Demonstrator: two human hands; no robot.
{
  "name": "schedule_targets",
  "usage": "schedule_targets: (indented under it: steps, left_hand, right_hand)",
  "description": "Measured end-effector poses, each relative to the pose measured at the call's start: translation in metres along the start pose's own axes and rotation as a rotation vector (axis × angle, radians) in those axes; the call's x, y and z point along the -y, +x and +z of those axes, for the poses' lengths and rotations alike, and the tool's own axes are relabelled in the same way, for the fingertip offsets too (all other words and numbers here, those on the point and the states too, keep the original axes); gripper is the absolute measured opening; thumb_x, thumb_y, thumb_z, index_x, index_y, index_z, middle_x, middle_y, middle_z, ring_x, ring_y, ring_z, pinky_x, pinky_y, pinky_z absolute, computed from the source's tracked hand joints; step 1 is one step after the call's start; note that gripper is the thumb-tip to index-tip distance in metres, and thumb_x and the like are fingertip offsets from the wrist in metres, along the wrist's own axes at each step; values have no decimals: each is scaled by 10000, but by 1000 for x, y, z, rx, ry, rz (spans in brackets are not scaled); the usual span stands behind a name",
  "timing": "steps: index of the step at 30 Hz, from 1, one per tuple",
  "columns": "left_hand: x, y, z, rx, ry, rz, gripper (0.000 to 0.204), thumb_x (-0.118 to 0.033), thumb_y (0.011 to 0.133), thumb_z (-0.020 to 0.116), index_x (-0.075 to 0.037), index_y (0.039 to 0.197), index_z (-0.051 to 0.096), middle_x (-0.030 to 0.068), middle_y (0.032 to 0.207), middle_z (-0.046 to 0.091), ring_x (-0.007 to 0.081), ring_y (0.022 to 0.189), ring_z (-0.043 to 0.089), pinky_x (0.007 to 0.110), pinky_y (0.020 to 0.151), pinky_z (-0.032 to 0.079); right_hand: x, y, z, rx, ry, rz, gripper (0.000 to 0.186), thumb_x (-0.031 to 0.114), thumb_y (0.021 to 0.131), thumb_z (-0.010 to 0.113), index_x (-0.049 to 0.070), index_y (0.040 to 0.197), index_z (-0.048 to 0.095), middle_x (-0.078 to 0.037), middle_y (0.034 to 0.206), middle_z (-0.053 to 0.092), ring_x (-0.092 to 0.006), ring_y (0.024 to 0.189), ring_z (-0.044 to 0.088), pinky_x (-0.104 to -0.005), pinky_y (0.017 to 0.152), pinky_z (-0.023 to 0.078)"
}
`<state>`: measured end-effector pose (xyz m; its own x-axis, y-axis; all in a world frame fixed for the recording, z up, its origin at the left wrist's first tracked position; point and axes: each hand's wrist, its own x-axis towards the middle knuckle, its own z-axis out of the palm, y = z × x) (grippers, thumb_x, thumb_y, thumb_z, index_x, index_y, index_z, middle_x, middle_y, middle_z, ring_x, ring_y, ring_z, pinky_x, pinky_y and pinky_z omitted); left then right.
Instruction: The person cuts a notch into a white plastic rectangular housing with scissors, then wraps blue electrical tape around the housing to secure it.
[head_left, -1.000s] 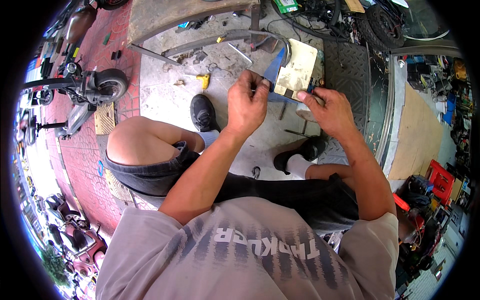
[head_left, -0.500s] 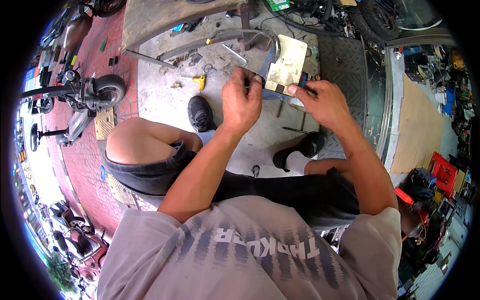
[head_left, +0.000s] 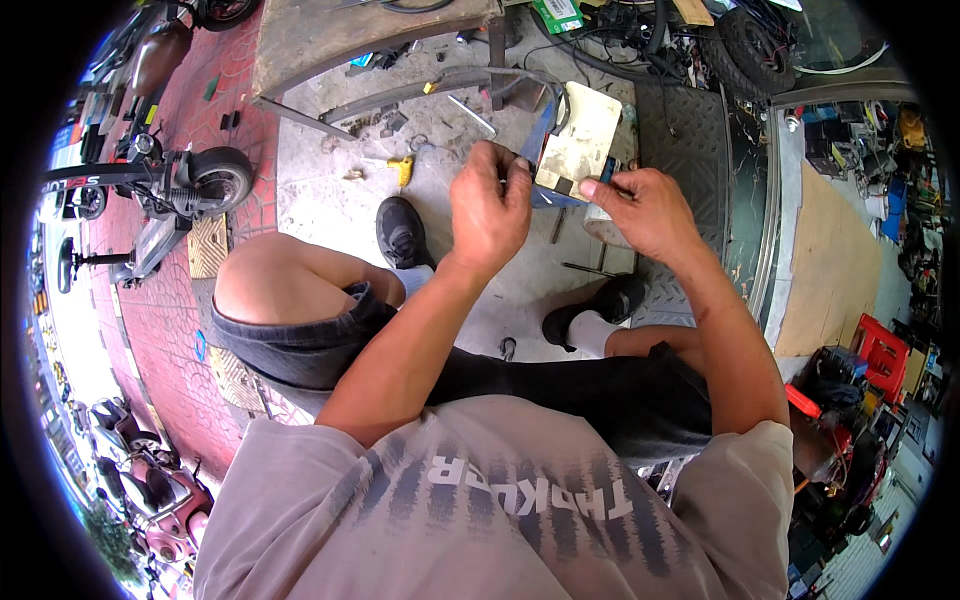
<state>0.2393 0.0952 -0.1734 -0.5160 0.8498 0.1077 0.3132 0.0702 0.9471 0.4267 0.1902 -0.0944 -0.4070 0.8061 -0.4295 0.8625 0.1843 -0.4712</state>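
A pale yellowish flat panel [head_left: 585,130] with rounded upper corners and a dark square patch at its lower edge is in front of me. My right hand [head_left: 652,212] grips its lower right corner, the thumb lying on the face and the other fingers mostly hidden behind. At the panel's lower left side, my left hand [head_left: 490,208] is closed, thumb and fingertips pinched together. Whatever sits in that pinch is too small and dark to name. Behind the panel shows a blue sheet-like piece [head_left: 538,135]. A round, pale can-like thing [head_left: 606,230] stands below my right hand.
A worn wooden table [head_left: 370,45] stands ahead on the left. On the concrete lie a yellow-handled tool [head_left: 402,168], a metal rod [head_left: 472,116] and scraps. A tyre [head_left: 750,50] and cables are at the far right; a scooter [head_left: 170,190] stands left, a red plastic piece [head_left: 882,355] right.
Both hands and the panel have shifted slightly within the picture. More of the blue sheet and the round can-like thing now shows. The right hand keeps its grip.
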Motion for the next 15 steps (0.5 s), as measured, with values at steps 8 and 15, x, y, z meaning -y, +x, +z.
schedule_targets:
  steps: [8, 15]
  left_hand:
    - [1, -1, 0, 1, -18, -2, 158, -97, 975, 676, 22, 946, 577, 212, 742, 651, 359, 638, 642, 462, 634, 513]
    - [0, -3, -1, 10, -45, -37, 174, -117, 984, 686, 22, 946, 589, 188, 739, 647, 306, 620, 610, 438, 628, 507]
  right_hand:
    - [2, 2, -2, -17, 24, 5, 611, 604, 923, 733, 4, 813, 767, -196, 651, 653, -396, 700, 694, -483, 687, 524]
    - [-1, 8, -5, 40, -7, 22, 633, 620, 896, 744, -6, 801, 760, -196, 665, 661, -386, 688, 683, -484, 664, 512]
